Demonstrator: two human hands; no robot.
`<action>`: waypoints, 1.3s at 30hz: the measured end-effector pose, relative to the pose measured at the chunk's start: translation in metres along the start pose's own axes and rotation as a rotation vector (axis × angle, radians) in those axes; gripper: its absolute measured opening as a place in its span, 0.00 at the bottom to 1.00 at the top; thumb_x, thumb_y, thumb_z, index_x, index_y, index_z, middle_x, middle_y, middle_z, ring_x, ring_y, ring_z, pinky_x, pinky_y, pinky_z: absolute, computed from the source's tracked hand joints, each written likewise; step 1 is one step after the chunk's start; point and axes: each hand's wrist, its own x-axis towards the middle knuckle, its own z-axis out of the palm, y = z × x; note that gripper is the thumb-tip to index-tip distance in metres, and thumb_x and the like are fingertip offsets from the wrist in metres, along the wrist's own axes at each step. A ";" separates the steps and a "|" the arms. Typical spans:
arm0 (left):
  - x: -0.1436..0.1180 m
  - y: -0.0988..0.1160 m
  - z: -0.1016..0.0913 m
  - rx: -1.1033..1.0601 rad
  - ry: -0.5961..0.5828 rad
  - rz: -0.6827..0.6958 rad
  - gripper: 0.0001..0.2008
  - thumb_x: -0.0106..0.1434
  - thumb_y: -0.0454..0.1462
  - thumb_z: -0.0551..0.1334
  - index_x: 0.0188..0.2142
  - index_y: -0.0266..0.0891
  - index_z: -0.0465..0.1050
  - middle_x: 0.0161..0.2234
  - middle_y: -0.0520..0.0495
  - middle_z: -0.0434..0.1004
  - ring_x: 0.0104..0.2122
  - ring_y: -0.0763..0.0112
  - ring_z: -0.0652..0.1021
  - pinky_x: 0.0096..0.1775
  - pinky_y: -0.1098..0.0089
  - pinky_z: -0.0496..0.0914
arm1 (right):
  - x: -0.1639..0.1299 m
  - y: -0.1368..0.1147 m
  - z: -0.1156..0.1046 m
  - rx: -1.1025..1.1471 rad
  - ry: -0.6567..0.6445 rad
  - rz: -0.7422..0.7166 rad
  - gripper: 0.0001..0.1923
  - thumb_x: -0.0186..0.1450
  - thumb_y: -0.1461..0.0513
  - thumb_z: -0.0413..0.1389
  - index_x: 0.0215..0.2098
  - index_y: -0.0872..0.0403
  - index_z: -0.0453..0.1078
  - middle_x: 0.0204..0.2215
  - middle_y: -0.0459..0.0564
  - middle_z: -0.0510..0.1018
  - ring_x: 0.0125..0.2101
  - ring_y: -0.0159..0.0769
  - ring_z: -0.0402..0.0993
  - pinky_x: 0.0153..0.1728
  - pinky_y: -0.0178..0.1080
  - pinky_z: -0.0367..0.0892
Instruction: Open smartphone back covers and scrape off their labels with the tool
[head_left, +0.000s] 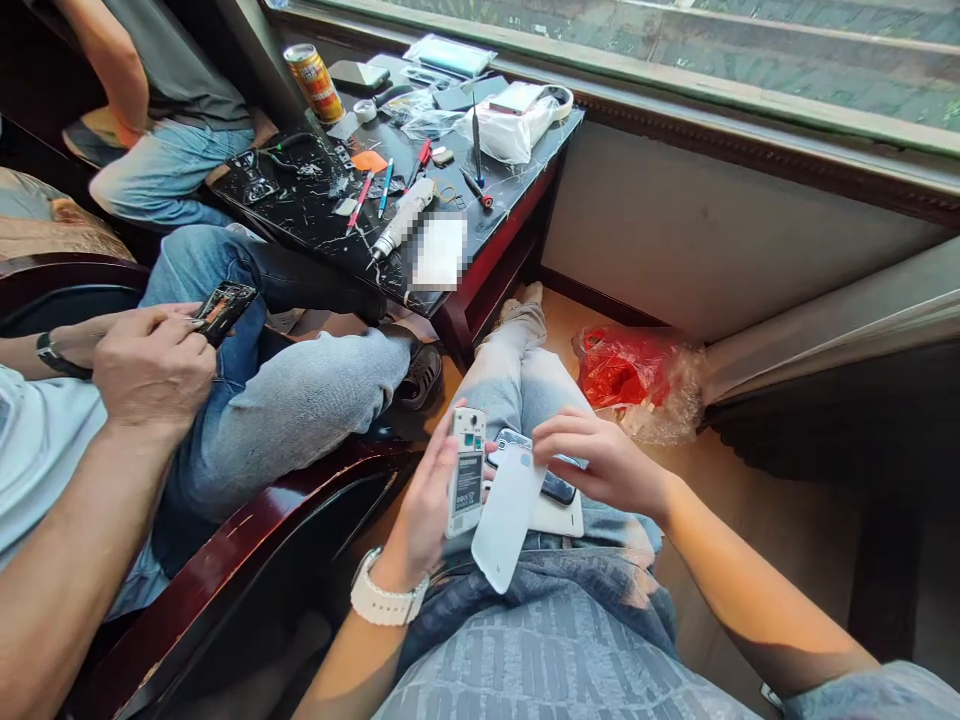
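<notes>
My left hand (424, 510) grips a white phone (466, 470) with its back open, the battery showing. A white back cover (506, 515) leans off beside the phone. My right hand (600, 462) holds that cover's upper edge with its fingertips. Under both, on my lap, lie a dark phone (559, 488) and a white slab (559, 520). A white watch sits on my left wrist (384, 600).
A black marble table (315, 215) stands ahead with an orange can (315, 82), pens, a screwdriver (475, 140) and plastic bags. A person at left holds an opened phone (223, 308). Another person sits behind. A red bag (622, 370) lies on the floor.
</notes>
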 end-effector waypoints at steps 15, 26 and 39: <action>0.004 0.012 -0.002 -0.550 -0.206 -0.206 0.33 0.79 0.51 0.45 0.79 0.47 0.42 0.54 0.33 0.83 0.51 0.43 0.85 0.42 0.50 0.81 | -0.036 -0.017 0.001 0.117 0.278 0.246 0.14 0.73 0.71 0.57 0.51 0.48 0.75 0.42 0.46 0.83 0.41 0.32 0.81 0.46 0.32 0.75; -0.005 0.009 0.002 -0.535 -0.293 -0.168 0.35 0.79 0.52 0.45 0.79 0.50 0.35 0.55 0.35 0.84 0.51 0.43 0.85 0.67 0.37 0.59 | -0.025 -0.011 0.025 0.302 0.387 0.394 0.10 0.76 0.63 0.58 0.53 0.48 0.76 0.43 0.45 0.84 0.42 0.30 0.83 0.44 0.27 0.77; -0.018 0.013 0.013 -0.529 -0.156 -0.147 0.33 0.80 0.51 0.48 0.79 0.54 0.39 0.61 0.38 0.80 0.51 0.46 0.85 0.65 0.39 0.65 | 0.002 -0.065 0.030 -0.345 0.367 0.235 0.09 0.73 0.68 0.61 0.51 0.55 0.77 0.47 0.53 0.80 0.48 0.42 0.71 0.52 0.46 0.68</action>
